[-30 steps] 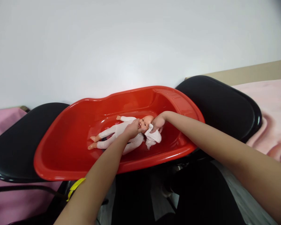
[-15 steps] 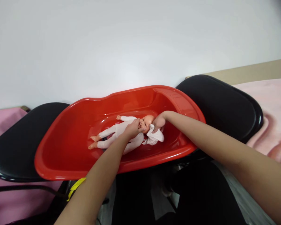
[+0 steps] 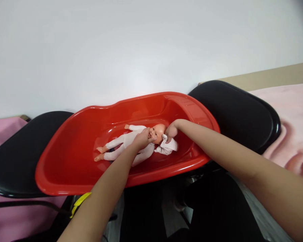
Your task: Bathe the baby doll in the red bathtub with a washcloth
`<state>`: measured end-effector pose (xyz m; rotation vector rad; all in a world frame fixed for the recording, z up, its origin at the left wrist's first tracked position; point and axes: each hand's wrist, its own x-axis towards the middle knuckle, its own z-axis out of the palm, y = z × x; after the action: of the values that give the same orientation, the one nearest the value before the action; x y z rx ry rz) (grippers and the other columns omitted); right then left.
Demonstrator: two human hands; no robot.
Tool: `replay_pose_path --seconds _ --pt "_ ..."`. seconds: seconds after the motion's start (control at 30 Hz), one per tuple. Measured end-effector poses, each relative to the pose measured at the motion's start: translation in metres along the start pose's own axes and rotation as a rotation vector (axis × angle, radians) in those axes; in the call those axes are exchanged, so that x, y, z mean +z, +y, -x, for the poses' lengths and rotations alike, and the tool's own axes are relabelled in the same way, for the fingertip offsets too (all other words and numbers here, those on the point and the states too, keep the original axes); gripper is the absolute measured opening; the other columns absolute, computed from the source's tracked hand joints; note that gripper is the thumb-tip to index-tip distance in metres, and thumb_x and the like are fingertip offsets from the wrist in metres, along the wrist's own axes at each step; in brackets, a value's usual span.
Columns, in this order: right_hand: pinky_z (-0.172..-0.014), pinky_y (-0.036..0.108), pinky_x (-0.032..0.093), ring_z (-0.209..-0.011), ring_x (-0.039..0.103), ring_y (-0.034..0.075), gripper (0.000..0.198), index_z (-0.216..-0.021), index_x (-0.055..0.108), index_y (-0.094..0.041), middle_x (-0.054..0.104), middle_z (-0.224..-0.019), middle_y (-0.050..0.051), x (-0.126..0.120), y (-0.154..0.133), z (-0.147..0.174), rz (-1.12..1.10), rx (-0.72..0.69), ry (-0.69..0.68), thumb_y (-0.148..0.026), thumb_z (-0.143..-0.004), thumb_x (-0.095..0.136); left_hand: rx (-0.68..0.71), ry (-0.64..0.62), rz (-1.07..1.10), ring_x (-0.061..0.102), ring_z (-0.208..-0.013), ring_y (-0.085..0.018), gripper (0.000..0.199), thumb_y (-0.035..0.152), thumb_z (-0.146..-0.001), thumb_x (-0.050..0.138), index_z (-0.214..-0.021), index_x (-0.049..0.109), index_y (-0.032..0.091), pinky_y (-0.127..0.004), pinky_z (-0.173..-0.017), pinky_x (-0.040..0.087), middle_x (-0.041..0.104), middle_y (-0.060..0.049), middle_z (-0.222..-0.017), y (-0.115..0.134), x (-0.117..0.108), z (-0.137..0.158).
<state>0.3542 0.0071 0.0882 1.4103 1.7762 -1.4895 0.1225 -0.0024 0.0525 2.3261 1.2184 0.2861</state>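
A baby doll in white clothes lies on its back in a red baby bath. Its head points right and its bare feet point left. My left hand grips the doll at the chin and neck, with the thumb against its cheek. Beside the top of the head, my right hand is closed on a white cloth. Part of that cloth hangs down and lies bunched by the head. The right fingertips are partly hidden by the cloth.
The bath rests on a black seat or bench, whose padded ends show on both sides. A white wall stands right behind it. Pink coverings lie at left and right. A yellow tag hangs below the bath's front rim.
My right hand has shifted slightly, and the cloth's loose part has folded a little differently beside the doll's head. My left hand keeps its place on the doll.
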Motion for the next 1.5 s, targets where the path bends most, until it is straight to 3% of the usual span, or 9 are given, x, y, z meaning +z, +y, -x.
replay_pose_path --seconds 0.17,0.43,0.67,0.73,0.93,1.1,1.23,1.4,1.5 --pt "-0.094 0.028 0.057 -0.101 0.073 0.018 0.042 -0.118 0.067 -0.012 0.074 -0.116 0.01 0.005 -0.007 0.006 -0.362 -0.196 -0.06 -0.04 -0.087 0.078 0.009 -0.018 -0.02 0.065 -0.1 -0.027 0.03 0.041 -0.091 0.067 -0.112 0.056 0.023 -0.034 -0.083 0.047 0.07 -0.008 -0.115 0.002 -0.001 -0.002" --pt "-0.087 0.037 0.06 -0.09 0.074 0.025 0.073 -0.115 0.067 -0.007 0.075 -0.104 0.016 -0.003 0.004 0.002 -0.156 -0.038 -0.046 -0.073 -0.084 0.069 0.029 0.022 -0.041 0.063 -0.096 -0.025 0.026 0.039 -0.09 0.067 -0.107 0.057 0.021 -0.034 -0.08 0.046 0.07 -0.008 -0.11 0.002 0.001 -0.001" --pt "-0.083 0.04 0.06 -0.079 0.075 0.027 0.075 -0.106 0.068 -0.004 0.075 -0.088 0.019 -0.007 0.0 0.013 -0.159 0.012 0.08 -0.076 -0.09 0.056 -0.032 -0.01 -0.036 0.063 -0.098 -0.027 0.03 0.044 -0.089 0.07 -0.107 0.056 0.024 -0.036 -0.085 0.047 0.07 -0.008 -0.109 0.006 -0.003 -0.001" --pt "-0.081 0.039 0.06 -0.078 0.075 0.028 0.072 -0.105 0.068 -0.006 0.075 -0.087 0.019 -0.007 -0.003 0.017 -0.152 0.015 0.157 -0.074 -0.094 0.049 -0.025 -0.006 -0.028 0.063 -0.096 -0.028 0.031 0.044 -0.088 0.069 -0.108 0.056 0.024 -0.037 -0.083 0.047 0.069 -0.008 -0.109 0.005 -0.003 0.0" --pt "-0.085 0.037 0.054 -0.095 0.072 0.032 0.053 -0.097 0.073 -0.012 0.075 -0.103 0.018 -0.011 -0.007 0.026 0.144 0.044 0.64 -0.061 -0.098 0.051 -0.029 -0.05 0.021 0.065 -0.094 -0.027 0.032 0.044 -0.086 0.069 -0.11 0.057 0.027 -0.036 -0.08 0.046 0.071 -0.005 -0.11 0.008 -0.006 0.004" --pt "-0.091 0.04 0.049 -0.111 0.067 0.037 0.059 -0.106 0.074 -0.014 0.072 -0.106 0.022 -0.015 -0.004 0.027 0.131 0.159 0.797 -0.068 -0.094 0.054 -0.024 -0.039 -0.014 0.065 -0.099 -0.029 0.033 0.043 -0.087 0.068 -0.114 0.056 0.028 -0.036 -0.08 0.044 0.071 -0.006 -0.113 0.011 -0.006 0.005" --pt "-0.085 0.038 0.05 -0.103 0.069 0.034 0.066 -0.11 0.072 -0.012 0.073 -0.112 0.023 -0.012 -0.009 0.032 0.143 0.143 0.93 -0.066 -0.101 0.034 -0.035 -0.042 0.004 0.066 -0.096 -0.028 0.029 0.042 -0.088 0.067 -0.111 0.056 0.029 -0.037 -0.08 0.045 0.072 -0.005 -0.11 0.014 -0.008 0.009" --pt "-0.077 0.029 0.05 -0.092 0.07 0.025 0.048 -0.108 0.072 -0.016 0.076 -0.105 0.013 -0.004 -0.015 0.033 0.115 -0.134 0.745 -0.055 -0.101 0.046 -0.023 -0.06 0.021 0.066 -0.101 -0.028 0.026 0.04 -0.089 0.066 -0.109 0.057 0.027 -0.037 -0.084 0.047 0.072 -0.006 -0.112 0.017 -0.011 0.011" --pt "-0.079 0.03 0.053 -0.091 0.071 0.025 0.043 -0.117 0.069 -0.019 0.075 -0.112 0.011 -0.002 -0.014 0.026 0.103 -0.192 0.618 -0.055 -0.099 0.054 -0.001 -0.056 0.022 0.066 -0.103 -0.029 0.026 0.039 -0.088 0.068 -0.108 0.057 0.027 -0.038 -0.087 0.049 0.072 -0.007 -0.113 0.015 -0.01 0.009"
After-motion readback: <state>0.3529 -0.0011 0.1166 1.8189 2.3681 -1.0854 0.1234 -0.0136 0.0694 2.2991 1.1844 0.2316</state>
